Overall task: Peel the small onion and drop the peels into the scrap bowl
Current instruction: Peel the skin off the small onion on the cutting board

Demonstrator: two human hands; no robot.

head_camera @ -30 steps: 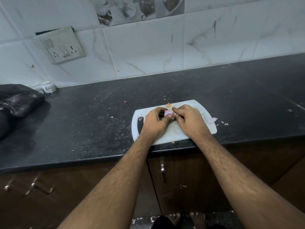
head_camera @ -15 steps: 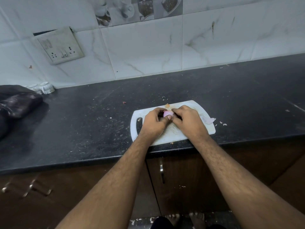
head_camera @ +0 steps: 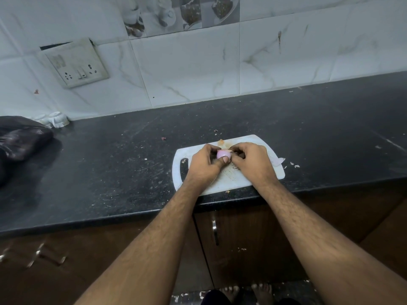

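Note:
A small pink onion (head_camera: 222, 154) is pinched between both hands just above a white cutting board (head_camera: 222, 183) at the counter's front edge. My left hand (head_camera: 204, 164) grips it from the left, thumb pressed under it. My right hand (head_camera: 251, 161) closes on its right side, fingertips at the skin. A pale peel piece (head_camera: 278, 160) lies on the board's right edge. No scrap bowl is in view.
The black stone counter (head_camera: 110, 172) carries scattered peel bits. A dark plastic bag (head_camera: 19, 137) lies at the far left, small white cups (head_camera: 55, 118) stand by the wall, and a socket plate (head_camera: 76, 62) hangs on the tiles. Cabinet doors (head_camera: 242, 238) are below.
Both hands have stayed on the onion over the board. More of the pink onion shows between the fingers now; the hands have turned it slightly.

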